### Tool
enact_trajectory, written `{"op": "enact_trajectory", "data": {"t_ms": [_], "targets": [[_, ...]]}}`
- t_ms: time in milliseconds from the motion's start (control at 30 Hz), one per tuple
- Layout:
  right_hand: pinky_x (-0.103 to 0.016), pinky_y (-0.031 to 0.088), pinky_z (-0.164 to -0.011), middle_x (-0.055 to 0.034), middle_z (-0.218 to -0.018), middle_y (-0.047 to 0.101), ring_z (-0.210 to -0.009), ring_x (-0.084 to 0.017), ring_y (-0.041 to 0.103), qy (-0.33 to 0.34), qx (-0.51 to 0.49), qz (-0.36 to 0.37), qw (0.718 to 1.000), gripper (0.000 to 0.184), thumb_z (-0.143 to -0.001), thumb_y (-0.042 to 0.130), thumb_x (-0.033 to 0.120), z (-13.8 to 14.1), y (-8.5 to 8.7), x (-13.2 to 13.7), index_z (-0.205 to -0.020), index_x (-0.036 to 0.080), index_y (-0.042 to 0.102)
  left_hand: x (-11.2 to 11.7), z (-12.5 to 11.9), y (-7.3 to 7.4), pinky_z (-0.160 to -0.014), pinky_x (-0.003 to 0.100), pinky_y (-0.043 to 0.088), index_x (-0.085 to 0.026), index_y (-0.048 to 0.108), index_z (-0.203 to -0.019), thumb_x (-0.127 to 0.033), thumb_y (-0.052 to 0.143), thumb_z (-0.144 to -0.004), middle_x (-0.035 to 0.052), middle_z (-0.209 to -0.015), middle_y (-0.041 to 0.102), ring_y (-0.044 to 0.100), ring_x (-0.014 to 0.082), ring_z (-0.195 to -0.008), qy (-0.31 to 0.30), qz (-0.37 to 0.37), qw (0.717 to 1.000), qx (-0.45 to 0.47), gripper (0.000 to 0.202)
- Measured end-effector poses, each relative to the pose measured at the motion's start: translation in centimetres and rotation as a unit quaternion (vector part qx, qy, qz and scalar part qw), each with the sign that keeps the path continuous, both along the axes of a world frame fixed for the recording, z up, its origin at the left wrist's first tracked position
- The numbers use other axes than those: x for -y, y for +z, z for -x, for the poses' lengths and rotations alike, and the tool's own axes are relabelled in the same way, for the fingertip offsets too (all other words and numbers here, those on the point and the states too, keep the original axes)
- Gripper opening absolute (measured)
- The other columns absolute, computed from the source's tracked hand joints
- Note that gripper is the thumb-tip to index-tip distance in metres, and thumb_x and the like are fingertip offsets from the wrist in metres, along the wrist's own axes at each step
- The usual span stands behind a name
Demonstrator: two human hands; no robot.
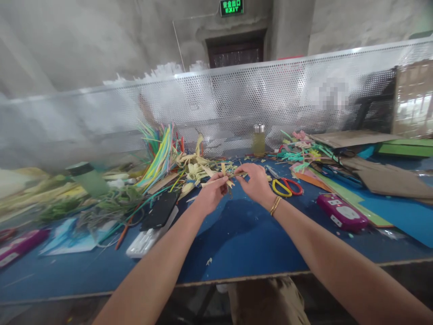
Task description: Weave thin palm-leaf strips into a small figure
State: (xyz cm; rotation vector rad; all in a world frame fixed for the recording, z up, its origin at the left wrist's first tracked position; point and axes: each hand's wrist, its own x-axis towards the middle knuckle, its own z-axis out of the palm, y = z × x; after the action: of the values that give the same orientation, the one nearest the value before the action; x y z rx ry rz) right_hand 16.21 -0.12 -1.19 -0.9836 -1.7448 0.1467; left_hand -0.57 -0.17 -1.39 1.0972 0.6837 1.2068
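Observation:
Both my hands meet over the middle of the blue table (237, 234). My left hand (211, 194) is closed in a pinch on a thin pale yellow strip (226, 177) with leaf-like pieces on it. My right hand (256, 183), with a gold bracelet at the wrist, pinches the same strip from the other side. Just behind the hands lies a heap of pale yellow cut leaves (198, 169). A pair of scissors with yellow and red handles (287, 187) lies right of my right hand.
A fan of coloured strips (160, 155) stands at the back left, a black phone (159, 210) and a white slab (146, 239) lie left of my forearm. A pink case (341, 212), coloured paper sheets (389, 212), a small bottle (259, 140) and a perforated metal screen (270, 99) surround the rest.

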Motion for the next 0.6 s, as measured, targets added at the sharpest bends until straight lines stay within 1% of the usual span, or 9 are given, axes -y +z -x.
{"op": "enact_trajectory", "data": {"t_ms": [67,100,167,233,333,400,467,533,600], "targets": [[-0.038,0.041,-0.088,-0.0067,-0.101,0.068,-0.095,-0.022,0.059,0.022,-0.124,0.064,0.990,0.025,-0.073,0.064,0.026,0.2,-0.3,-0.3,-0.098,0.021,0.064,0.0,-0.1,-0.3,-0.069,0.024,0.043,-0.019,0.063,-0.086,-0.025,0.076,-0.067,-0.0011,-0.077,0.063,0.058,0.0116,-0.073,0.014,-0.046,0.999,0.007,0.024],[-0.037,0.042,-0.085,-0.0070,-0.101,0.068,-0.093,-0.021,0.060,0.043,-0.190,0.117,0.974,0.029,-0.072,0.064,0.029,0.4,-0.4,-0.5,-0.100,0.020,0.063,-0.1,-0.2,-0.5,-0.072,0.024,0.044,-0.019,0.063,-0.087,-0.025,0.077,-0.067,-0.0011,-0.079,0.063,0.059,0.0118,-0.076,0.028,-0.073,0.997,0.010,0.024],[-0.035,0.043,-0.080,-0.0065,-0.098,0.068,-0.091,-0.020,0.061,0.107,-0.288,0.235,0.922,0.030,-0.072,0.064,0.037,0.9,-0.7,-0.6,-0.096,0.019,0.065,-0.2,-0.2,-0.8,-0.076,0.025,0.044,-0.019,0.064,-0.090,-0.025,0.077,-0.068,-0.0011,-0.085,0.064,0.059,0.0123,-0.080,0.061,-0.121,0.991,0.009,0.026],[-0.033,0.042,-0.079,-0.0053,-0.095,0.070,-0.092,-0.020,0.062,0.182,-0.331,0.309,0.873,0.029,-0.073,0.065,0.043,1.4,-0.9,-0.6,-0.088,0.019,0.067,-0.1,-0.2,-0.9,-0.077,0.026,0.044,-0.020,0.064,-0.092,-0.025,0.077,-0.069,-0.0011,-0.088,0.065,0.059,0.0124,-0.082,0.088,-0.152,0.985,-0.008,0.027],[-0.030,0.042,-0.076,-0.0038,-0.089,0.070,-0.090,-0.018,0.061,0.240,-0.393,0.316,0.830,0.030,-0.069,0.071,0.046,2.1,-1.1,-0.6,-0.083,0.020,0.068,0.3,-0.3,-0.8,-0.072,0.025,0.044,-0.019,0.064,-0.094,-0.025,0.077,-0.069,-0.0008,-0.087,0.066,0.058,0.0116,-0.077,0.095,-0.173,0.978,-0.062,0.029],[-0.029,0.044,-0.072,-0.0024,-0.081,0.069,-0.082,-0.016,0.061,0.246,-0.443,0.318,0.801,0.029,-0.066,0.075,0.044,2.4,-1.2,-0.6,-0.079,0.020,0.067,0.5,-0.5,-0.6,-0.069,0.024,0.044,-0.019,0.065,-0.097,-0.021,0.080,-0.065,-0.0002,-0.089,0.067,0.057,0.0114,-0.073,0.081,-0.168,0.978,-0.090,0.036],[-0.028,0.045,-0.069,-0.0005,-0.075,0.067,-0.075,-0.014,0.060,0.250,-0.476,0.331,0.776,0.026,-0.063,0.078,0.040,2.4,-1.1,-0.6,-0.074,0.020,0.065,0.6,-0.5,-0.5,-0.067,0.024,0.044,-0.020,0.066,-0.099,-0.016,0.081,-0.059,0.0006,-0.092,0.068,0.058,0.0117,-0.073,0.060,-0.149,0.983,-0.092,0.043],[-0.026,0.045,-0.067,0.0010,-0.071,0.065,-0.069,-0.012,0.058,0.270,-0.475,0.342,0.764,0.025,-0.062,0.080,0.036,2.1,-1.0,-0.7,-0.070,0.019,0.063,0.5,-0.4,-0.4,-0.067,0.024,0.044,-0.018,0.068,-0.097,-0.013,0.079,-0.059,0.0017,-0.090,0.069,0.058,0.0124,-0.072,0.026,-0.116,0.991,-0.061,0.041],[-0.025,0.045,-0.068,0.0020,-0.068,0.063,-0.064,-0.010,0.056,0.305,-0.443,0.345,0.769,0.026,-0.063,0.080,0.036,1.6,-0.9,-0.8,-0.067,0.018,0.063,0.4,-0.2,-0.2,-0.066,0.025,0.046,-0.016,0.070,-0.091,-0.014,0.074,-0.062,0.0031,-0.083,0.070,0.059,0.0135,-0.071,-0.019,-0.061,0.998,-0.007,0.029]]}}
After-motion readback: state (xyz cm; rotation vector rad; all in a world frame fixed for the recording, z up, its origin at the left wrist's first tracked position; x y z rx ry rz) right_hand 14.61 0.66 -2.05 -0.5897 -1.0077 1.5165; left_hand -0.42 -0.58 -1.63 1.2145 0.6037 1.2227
